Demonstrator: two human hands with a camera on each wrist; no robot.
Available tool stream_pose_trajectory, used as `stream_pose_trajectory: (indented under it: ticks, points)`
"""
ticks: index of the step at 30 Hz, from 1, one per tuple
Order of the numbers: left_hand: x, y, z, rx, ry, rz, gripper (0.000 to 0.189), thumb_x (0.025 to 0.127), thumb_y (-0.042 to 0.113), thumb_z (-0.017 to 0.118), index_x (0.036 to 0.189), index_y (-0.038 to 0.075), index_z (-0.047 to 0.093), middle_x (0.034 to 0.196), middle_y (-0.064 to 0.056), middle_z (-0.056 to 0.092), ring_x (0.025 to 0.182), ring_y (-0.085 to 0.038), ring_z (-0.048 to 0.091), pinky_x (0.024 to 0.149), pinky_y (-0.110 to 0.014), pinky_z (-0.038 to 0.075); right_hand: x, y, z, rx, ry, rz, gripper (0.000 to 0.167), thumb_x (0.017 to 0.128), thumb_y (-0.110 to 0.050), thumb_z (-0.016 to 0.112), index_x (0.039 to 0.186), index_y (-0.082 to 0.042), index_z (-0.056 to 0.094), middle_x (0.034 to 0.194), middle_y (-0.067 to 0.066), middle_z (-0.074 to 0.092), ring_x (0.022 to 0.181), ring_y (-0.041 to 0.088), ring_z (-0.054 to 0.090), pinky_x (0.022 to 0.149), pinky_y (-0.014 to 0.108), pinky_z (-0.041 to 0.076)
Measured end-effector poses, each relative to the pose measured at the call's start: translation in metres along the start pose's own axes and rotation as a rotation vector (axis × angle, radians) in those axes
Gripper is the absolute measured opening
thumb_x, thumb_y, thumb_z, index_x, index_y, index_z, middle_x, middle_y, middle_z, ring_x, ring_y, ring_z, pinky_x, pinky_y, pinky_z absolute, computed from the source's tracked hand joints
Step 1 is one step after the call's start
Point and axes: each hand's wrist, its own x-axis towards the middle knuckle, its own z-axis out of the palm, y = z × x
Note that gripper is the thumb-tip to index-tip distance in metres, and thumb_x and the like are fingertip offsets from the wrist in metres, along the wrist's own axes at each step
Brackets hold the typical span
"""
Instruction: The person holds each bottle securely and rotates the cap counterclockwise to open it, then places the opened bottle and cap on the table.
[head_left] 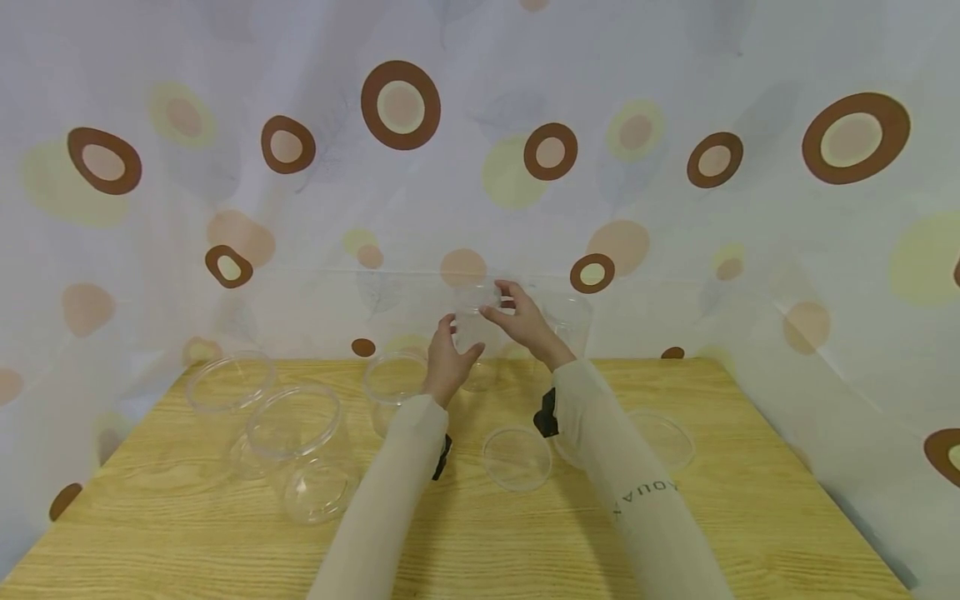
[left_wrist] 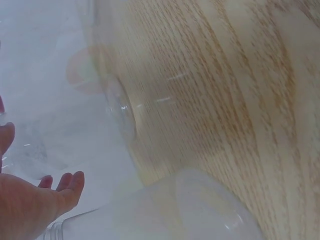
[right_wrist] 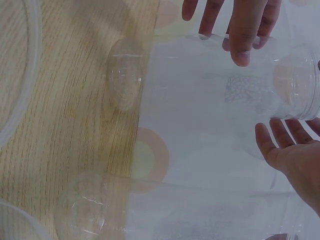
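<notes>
Left hand and right hand relaxed round seemingly placed jar, bench back edge. Open jars, loose lids apparently remain.

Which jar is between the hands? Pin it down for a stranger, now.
Find the wooden table, then its far edge by the patterned backdrop. A tall, clear jar stands there, left of another clear jar. Only this one sits between the left hand and the right hand.

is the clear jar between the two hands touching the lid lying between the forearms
Apart. The head view shows a bare strip of table between the base of the jar and the far rim of the lid.
</notes>
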Motion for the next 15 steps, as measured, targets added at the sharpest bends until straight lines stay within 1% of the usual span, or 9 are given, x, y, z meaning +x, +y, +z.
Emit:
stream_pose_trajectory:
  ticks: [5,9,12,15]
  points:
    - [-0.002,0.002,0.0,0.0,0.008,0.005,0.066,0.085,0.017,0.065,0.138,0.004,0.029,0.133,-0.022,0.043,0.124,-0.034,0.041,0.102,-0.046,0.036,-0.001,-0.002,-0.001,0.01,0.006,-0.001,0.065,0.089,-0.026,0.059,0.142,-0.007,0.026,0.14,0.017,0.032,0.126,0.033,0.036,0.098,0.048,0.039]
    - [-0.003,0.005,-0.003,-0.012,0.011,0.032,0.066,0.085,0.016,0.065,0.138,0.003,0.029,0.132,-0.023,0.043,0.123,-0.035,0.041,0.101,-0.047,0.037,-0.001,-0.005,-0.002,0.005,0.009,-0.01,0.065,0.089,-0.027,0.06,0.141,-0.008,0.027,0.138,0.014,0.034,0.124,0.031,0.038,0.097,0.047,0.041]
    - [-0.005,0.009,-0.004,-0.029,0.0,0.046,0.067,0.086,0.017,0.065,0.139,0.003,0.028,0.134,-0.023,0.041,0.123,-0.036,0.041,0.1,-0.048,0.037,-0.002,-0.008,-0.005,-0.005,0.01,-0.015,0.067,0.088,-0.029,0.061,0.142,-0.01,0.027,0.138,0.013,0.034,0.124,0.03,0.038,0.096,0.046,0.041]
    - [-0.008,0.011,-0.006,-0.052,-0.014,0.078,0.067,0.086,0.017,0.064,0.14,0.002,0.026,0.135,-0.024,0.039,0.123,-0.037,0.041,0.1,-0.048,0.038,-0.007,-0.013,-0.008,-0.019,0.007,-0.018,0.069,0.087,-0.031,0.062,0.143,-0.011,0.026,0.139,0.012,0.033,0.124,0.03,0.037,0.096,0.047,0.041]
